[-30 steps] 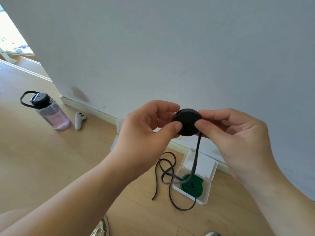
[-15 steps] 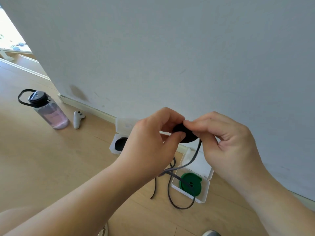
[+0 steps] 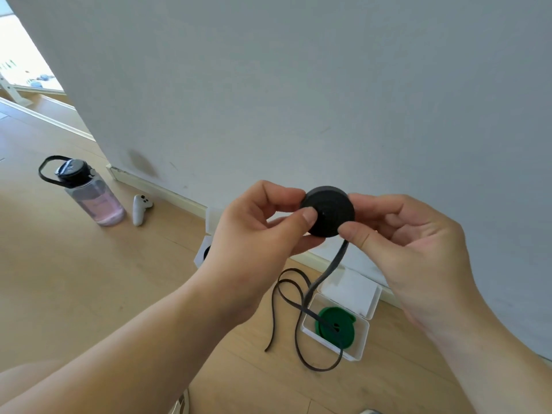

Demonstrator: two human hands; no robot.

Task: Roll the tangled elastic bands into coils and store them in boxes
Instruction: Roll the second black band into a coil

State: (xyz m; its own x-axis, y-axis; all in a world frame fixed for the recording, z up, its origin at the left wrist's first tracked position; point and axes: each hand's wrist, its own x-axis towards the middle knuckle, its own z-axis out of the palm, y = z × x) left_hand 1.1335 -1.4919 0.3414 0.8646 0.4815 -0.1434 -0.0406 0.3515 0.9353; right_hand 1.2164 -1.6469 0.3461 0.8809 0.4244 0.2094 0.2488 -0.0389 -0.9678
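A black elastic band coil (image 3: 328, 211) is held in mid-air before the wall. My left hand (image 3: 257, 234) pinches its left edge between thumb and fingers. My right hand (image 3: 409, 243) pinches its lower right edge, where the loose tail (image 3: 301, 306) of the band leaves the coil and drops in loops to the floor. Below, an open white box (image 3: 357, 348) holds a green coil (image 3: 336, 327), and the black tail lies across it. A second white box (image 3: 201, 255) with something black inside peeks out behind my left wrist.
A clear water bottle (image 3: 92, 198) with a black cap and strap stands on the wooden floor at left, beside a white controller (image 3: 140, 209). The grey wall (image 3: 298, 85) and its skirting run close behind the boxes.
My hands have risen and spread apart again after closing over the coil half a second ago. The coil face shows fully, and the tail on the floor looks a little shorter.
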